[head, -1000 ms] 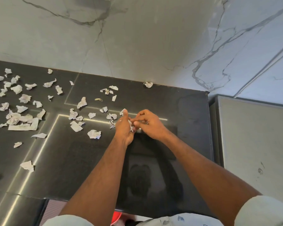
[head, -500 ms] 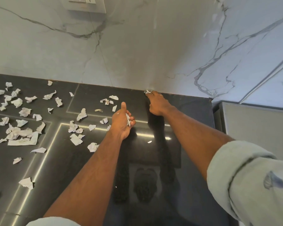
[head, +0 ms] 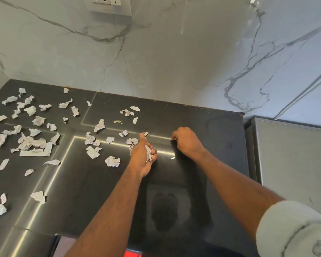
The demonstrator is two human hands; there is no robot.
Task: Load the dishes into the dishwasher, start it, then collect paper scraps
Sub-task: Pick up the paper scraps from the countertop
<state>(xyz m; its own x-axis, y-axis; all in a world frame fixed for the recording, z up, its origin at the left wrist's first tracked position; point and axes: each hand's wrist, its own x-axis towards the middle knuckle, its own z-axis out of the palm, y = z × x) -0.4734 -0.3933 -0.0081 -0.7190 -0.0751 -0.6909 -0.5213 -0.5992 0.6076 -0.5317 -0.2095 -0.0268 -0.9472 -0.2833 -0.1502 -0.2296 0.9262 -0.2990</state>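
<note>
Several crumpled white paper scraps [head: 33, 143] lie scattered over the left and middle of the black countertop [head: 220, 141]. My left hand [head: 140, 158] is palm-up above the counter's middle, fingers curled round a small bunch of collected scraps [head: 148, 151]. To its right, my right hand [head: 186, 140] hovers knuckles-up with its fingers curled under; a sliver of white paper shows at its fingertips. A tiny scrap [head: 172, 158] lies on the counter between the two hands. One larger crumpled scrap [head: 113, 161] sits just left of my left wrist.
A marble wall [head: 165, 62] backs the counter, with a socket plate [head: 107, 4] at the top. A grey steel appliance top [head: 295, 164] adjoins the counter on the right. The counter's front edge [head: 100, 236] runs below my forearms.
My right hand reached to the wall, took the scrap lying there, and has drawn back toward my left hand. The left hand stayed in place holding its scraps.
</note>
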